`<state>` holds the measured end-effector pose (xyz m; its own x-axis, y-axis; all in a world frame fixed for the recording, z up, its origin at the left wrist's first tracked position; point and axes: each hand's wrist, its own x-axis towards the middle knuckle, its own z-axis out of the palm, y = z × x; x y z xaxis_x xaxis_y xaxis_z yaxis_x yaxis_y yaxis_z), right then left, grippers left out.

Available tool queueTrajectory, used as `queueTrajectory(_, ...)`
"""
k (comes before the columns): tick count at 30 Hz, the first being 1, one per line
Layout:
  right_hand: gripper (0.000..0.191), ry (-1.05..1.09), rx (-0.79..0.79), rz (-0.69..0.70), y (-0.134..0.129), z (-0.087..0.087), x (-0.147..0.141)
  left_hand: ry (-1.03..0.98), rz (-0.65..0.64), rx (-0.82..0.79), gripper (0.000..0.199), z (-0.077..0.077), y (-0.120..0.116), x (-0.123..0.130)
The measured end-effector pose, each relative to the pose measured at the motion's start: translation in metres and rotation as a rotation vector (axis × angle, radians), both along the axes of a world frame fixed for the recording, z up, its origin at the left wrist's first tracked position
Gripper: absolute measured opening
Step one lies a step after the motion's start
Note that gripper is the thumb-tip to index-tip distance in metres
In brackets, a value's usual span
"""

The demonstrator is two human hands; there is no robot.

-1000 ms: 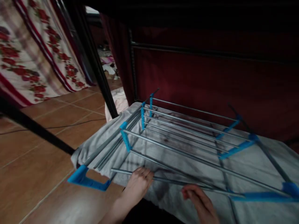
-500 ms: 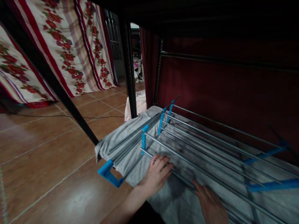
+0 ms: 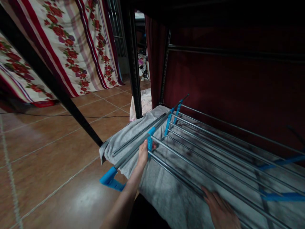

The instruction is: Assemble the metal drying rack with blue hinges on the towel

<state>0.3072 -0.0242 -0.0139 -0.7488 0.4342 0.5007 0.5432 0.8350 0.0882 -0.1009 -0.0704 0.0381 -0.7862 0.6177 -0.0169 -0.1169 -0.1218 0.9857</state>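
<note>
Near the left edge of the grey, soft-napped cloth (image 3: pixel 157 187), the left hand (image 3: pixel 143 153) is closed around a blue, slotted plastic bracket (image 3: pixel 150 143), thumb side towards the far end; half a second ago it lay with fingers spread along the silvery round metal near rod (image 3: pixel 176 173). That rod's left end, which then stuck out freely, now meets the bracket's lower part. The right hand (image 3: pixel 221 208) rests further right at the same rod, much as before, fingers loosely bent; whether it grips cannot be told.

The drying-rack-like frame of metal tubes and blue plastic (image 3: pixel 207 172) lies across the cloth, its slim, smooth rods running from the far left towards the near right. At its near left corner juts a glossy, angular blue end piece (image 3: pixel 111 178), partly behind the left forearm. Left of the frame lies a straight grey loose tube (image 3: pixel 138 135). Beyond hangs dull dark-red fabric (image 3: pixel 226 89); far left, a rose-patterned striped curtain (image 3: pixel 71 51) falls in folds above brown floor tiles (image 3: pixel 59 149).
</note>
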Motion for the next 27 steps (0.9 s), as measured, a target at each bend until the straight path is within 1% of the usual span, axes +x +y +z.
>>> queueTrajectory(3,0.038,-0.012,-0.016,-0.027,-0.002,-0.002,0.002,-0.082,-0.098,0.010,0.063,-0.004,0.009,0.003)
queueTrajectory(5,0.038,-0.014,-0.047,-0.048,-0.004,-0.002,0.005,-0.101,-0.134,-0.001,0.065,-0.009,0.011,0.004)
queueTrajectory(7,0.037,-0.015,-0.065,-0.051,-0.005,-0.001,0.007,-0.096,-0.104,0.006,0.065,-0.014,0.012,0.005)
queueTrajectory(9,0.037,-0.024,-0.094,-0.031,-0.007,0.002,0.007,-0.071,-0.025,0.015,0.066,-0.016,0.012,0.006)
queueTrajectory(12,0.039,0.003,-0.184,-0.038,-0.013,0.016,-0.006,-0.054,0.037,0.007,0.065,-0.013,0.013,0.010)
queueTrajectory(13,0.040,0.025,-0.224,-0.050,-0.017,0.022,-0.017,-0.051,0.044,0.008,0.065,-0.012,0.013,0.012)
queueTrajectory(15,0.043,0.065,-0.325,-0.062,-0.026,0.038,-0.048,-0.043,0.060,0.023,0.064,-0.008,0.013,0.015)
queueTrajectory(18,0.043,0.101,-0.500,-0.058,-0.039,0.064,-0.113,-0.020,0.083,0.037,0.064,-0.003,0.013,0.018)
queueTrajectory(20,0.043,0.107,-0.591,-0.023,-0.044,0.079,-0.160,-0.003,0.103,0.036,0.064,-0.001,0.013,0.020)
queueTrajectory(22,0.044,0.050,-0.641,0.004,-0.044,0.091,-0.203,-0.003,0.123,0.038,0.064,0.000,0.013,0.022)
queueTrajectory(24,0.043,-0.051,-0.671,0.000,-0.041,0.099,-0.237,-0.026,0.144,0.040,0.062,0.000,0.013,0.022)
queueTrajectory(27,0.042,-0.185,-0.710,-0.020,-0.036,0.106,-0.269,-0.052,0.152,0.016,0.060,-0.002,0.012,0.020)
